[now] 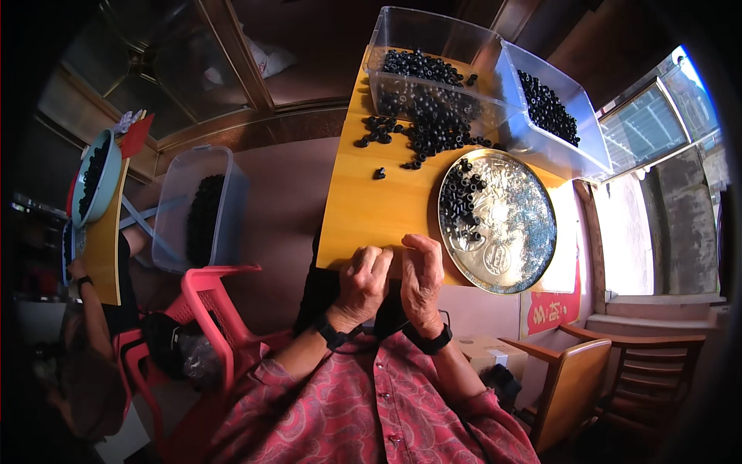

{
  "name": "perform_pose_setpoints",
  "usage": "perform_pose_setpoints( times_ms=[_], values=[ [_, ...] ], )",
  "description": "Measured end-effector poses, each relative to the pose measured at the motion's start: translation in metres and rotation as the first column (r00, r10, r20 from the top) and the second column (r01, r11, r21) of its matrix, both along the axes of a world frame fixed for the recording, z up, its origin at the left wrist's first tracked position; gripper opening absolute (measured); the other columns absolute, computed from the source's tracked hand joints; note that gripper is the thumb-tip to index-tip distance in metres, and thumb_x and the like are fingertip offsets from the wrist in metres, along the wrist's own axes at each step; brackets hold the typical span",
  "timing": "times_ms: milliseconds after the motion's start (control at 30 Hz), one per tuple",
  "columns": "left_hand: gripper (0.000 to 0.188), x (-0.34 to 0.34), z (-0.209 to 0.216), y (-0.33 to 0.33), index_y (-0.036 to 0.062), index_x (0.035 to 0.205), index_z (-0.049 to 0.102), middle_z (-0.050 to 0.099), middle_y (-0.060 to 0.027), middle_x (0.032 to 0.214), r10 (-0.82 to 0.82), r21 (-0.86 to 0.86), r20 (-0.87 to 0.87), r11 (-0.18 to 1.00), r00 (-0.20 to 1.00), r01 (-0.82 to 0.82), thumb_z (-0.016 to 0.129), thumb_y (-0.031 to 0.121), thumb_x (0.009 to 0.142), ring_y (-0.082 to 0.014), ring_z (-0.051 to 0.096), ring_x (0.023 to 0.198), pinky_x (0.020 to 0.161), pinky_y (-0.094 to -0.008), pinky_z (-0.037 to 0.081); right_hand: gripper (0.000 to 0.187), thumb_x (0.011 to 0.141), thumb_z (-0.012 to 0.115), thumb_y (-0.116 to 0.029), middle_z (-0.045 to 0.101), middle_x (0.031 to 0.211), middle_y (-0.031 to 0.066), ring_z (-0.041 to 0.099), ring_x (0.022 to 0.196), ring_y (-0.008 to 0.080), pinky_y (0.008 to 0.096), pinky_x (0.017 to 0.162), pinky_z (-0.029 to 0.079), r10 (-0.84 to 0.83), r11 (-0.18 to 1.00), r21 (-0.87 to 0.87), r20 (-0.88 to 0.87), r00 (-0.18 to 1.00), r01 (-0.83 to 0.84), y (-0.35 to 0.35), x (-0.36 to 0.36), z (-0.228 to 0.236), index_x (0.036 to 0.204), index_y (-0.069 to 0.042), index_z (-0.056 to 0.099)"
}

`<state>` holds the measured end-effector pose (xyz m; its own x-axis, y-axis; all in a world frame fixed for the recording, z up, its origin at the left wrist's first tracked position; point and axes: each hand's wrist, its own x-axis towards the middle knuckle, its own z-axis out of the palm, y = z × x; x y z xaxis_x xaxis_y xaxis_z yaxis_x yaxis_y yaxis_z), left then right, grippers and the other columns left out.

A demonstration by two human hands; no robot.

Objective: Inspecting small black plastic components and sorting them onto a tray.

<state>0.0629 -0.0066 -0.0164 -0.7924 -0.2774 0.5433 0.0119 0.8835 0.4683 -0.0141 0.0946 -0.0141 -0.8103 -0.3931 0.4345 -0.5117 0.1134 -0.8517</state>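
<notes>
My left hand (362, 284) and my right hand (422, 283) are close together at the near edge of the yellow wooden table (363, 209). Both have their fingers curled in, and whatever they may hold is hidden. Just right of them lies a round silvery tray (498, 267). On its left part sit small black ring-shaped pieces (461, 201), and small pale pieces (495, 189) are strewn over its middle. Beyond the tray, a heap of similar black pieces (440, 127) spreads before a clear plastic bin (433, 27). A second bin (583, 155) holds more of them.
At left, another person's arm (94, 309) reaches to a second table with a pale green basin (114, 182) of black pieces. A clear tub (236, 209) with dark contents and a red plastic chair (202, 301) stand between. Wooden chairs (576, 379) are at lower right.
</notes>
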Motion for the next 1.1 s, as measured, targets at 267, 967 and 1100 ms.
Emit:
perform_pose_setpoints(
  times_ms=[267, 967, 1100],
  values=[
    [0.026, -0.006, -0.005, 0.0, 0.0005, 0.099, 0.063, 0.056, -0.0142, 0.084, 0.057, 0.156, -0.112, 0.987, 0.992, -0.04, 0.071, -0.007, 0.076, -0.0318, 0.062, 0.075, 0.062, -0.0382, 0.052, 0.017, 0.084, 0.064, 0.008, 0.061, 0.094, 0.0155, 0.063, 0.083, 0.0307, 0.0348, 0.071, 0.051, -0.047, 0.995, 0.089, -0.072, 0.996, 0.054, 0.013, 0.006, 0.002, 0.098, -0.001, 0.059],
    [0.035, 0.005, -0.032, 0.001, -0.0035, 0.112, 0.054, 0.06, -0.0205, 0.105, 0.006, -0.137, -0.063, 0.991, 0.998, -0.015, 0.067, 0.006, 0.081, -0.038, 0.061, 0.098, 0.088, -0.0462, 0.051, 0.019, 0.088, 0.047, -0.015, 0.061, 0.094, 0.0135, 0.054, 0.09, 0.0336, 0.0429, 0.081, 0.04, 0.426, 0.898, 0.154, -0.077, 0.901, -0.412, -0.037, -0.013, 0.011, 0.094, -0.004, 0.061],
    [0.032, 0.003, -0.03, -0.002, -0.0037, 0.11, 0.055, 0.06, -0.0203, 0.105, -0.056, 0.021, -0.084, 0.998, 0.995, 0.057, 0.066, 0.004, 0.081, -0.0381, 0.061, 0.096, 0.087, -0.0459, 0.051, 0.017, 0.086, 0.048, -0.014, 0.06, 0.091, 0.0154, 0.054, 0.084, 0.0348, 0.0422, 0.077, 0.042, 0.467, 0.884, 0.052, -0.117, 0.877, -0.464, -0.037, -0.016, 0.006, 0.093, -0.001, 0.057]
  ],
)
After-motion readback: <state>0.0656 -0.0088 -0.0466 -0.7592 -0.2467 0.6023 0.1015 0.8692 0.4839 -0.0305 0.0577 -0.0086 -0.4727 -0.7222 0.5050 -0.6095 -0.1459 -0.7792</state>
